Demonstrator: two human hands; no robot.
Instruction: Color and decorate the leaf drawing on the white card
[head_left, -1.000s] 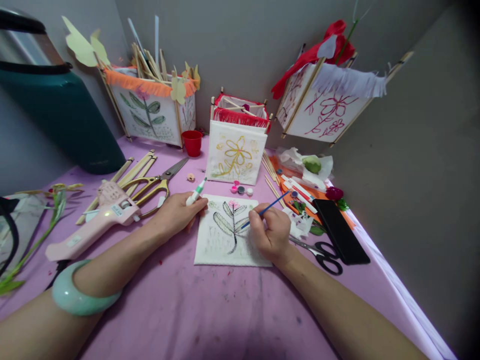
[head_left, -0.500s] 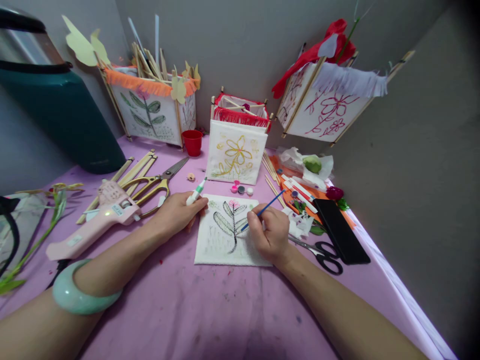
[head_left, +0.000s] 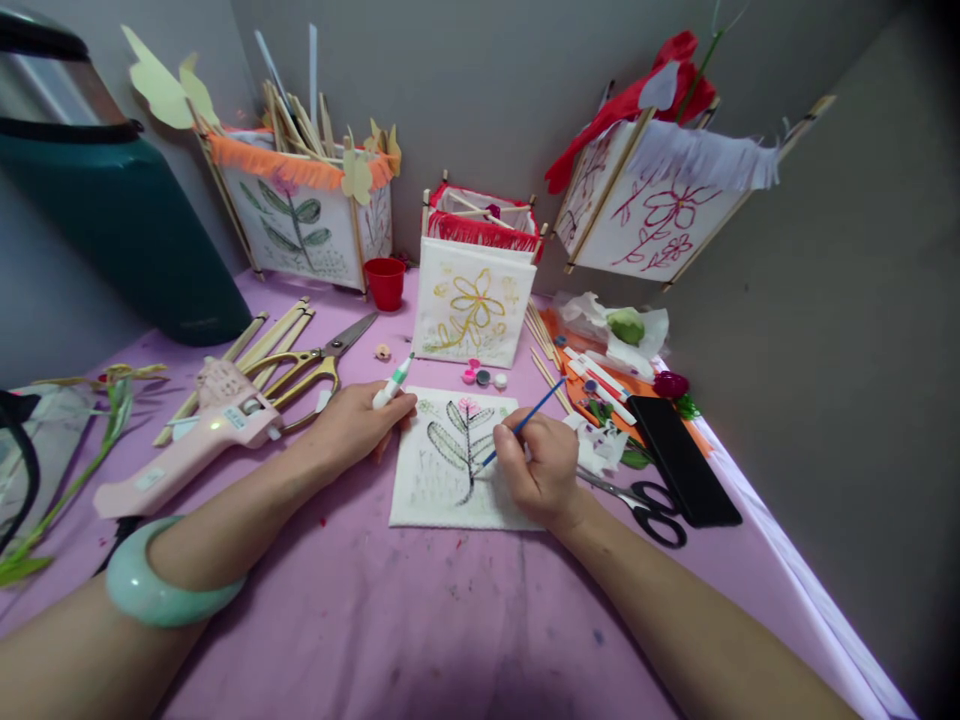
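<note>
pinching a blue brush (head_left: 536, 408) in the right hand (head_left: 537, 462), over the white picture (head_left: 427, 503) flat on the surface (head_left: 375, 620), and a green-tipped pen (head_left: 390, 386) in the left hand (head_left: 352, 428); could smudge the picture by dragging the right hand, or spot it by dropping the pen

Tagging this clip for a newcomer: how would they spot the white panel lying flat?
On the purple tablecloth, look between the left hand and the right hand. The square white panel lies flat there. Unlike the upright yellow-flower panel behind it, this one shows a dark-stemmed plant with green leaves and a pink bloom.
</note>
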